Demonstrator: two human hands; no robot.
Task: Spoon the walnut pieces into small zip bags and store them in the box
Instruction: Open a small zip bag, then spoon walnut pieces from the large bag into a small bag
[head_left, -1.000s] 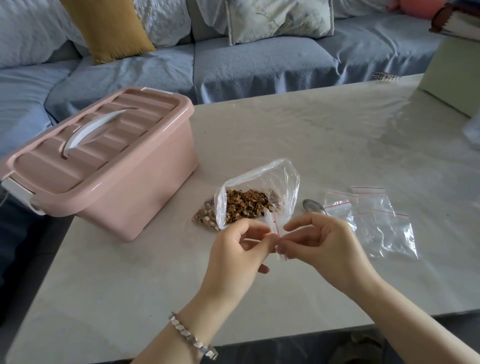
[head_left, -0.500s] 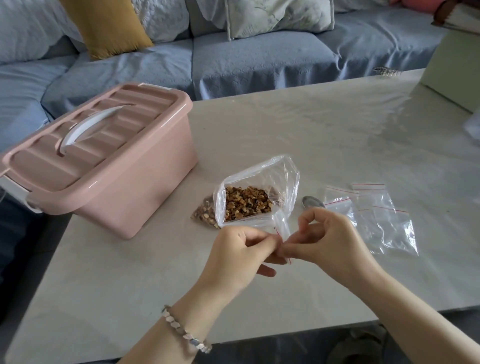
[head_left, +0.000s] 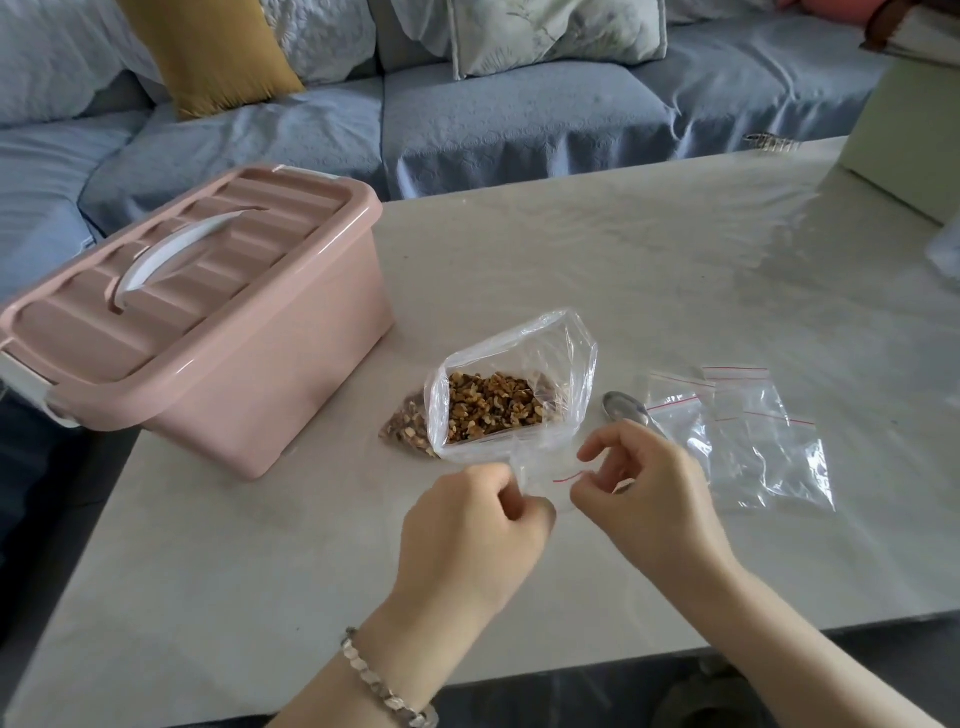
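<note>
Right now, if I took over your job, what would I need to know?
Left hand and right hand each pinch one small zip bag by its mouth; it looks empty.
Walnut pieces sit in the big open bag beyond the hands; spoon lies to its right, spare zip bags beside that. Pink box stands at left, lid on.
Done: nothing bagged that I can see.
Left: open the bag, spoon in walnuts, seal, repeat, store in the box.

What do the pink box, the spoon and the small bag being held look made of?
Pink box: glossy rigid plastic, judging by its sheen and moulded ribs. Spoon: probably polished metal; its bowl is grey and reflective. Small zip bag: thin clear plastic film, see-through and crinkled, red-lined top.
</note>
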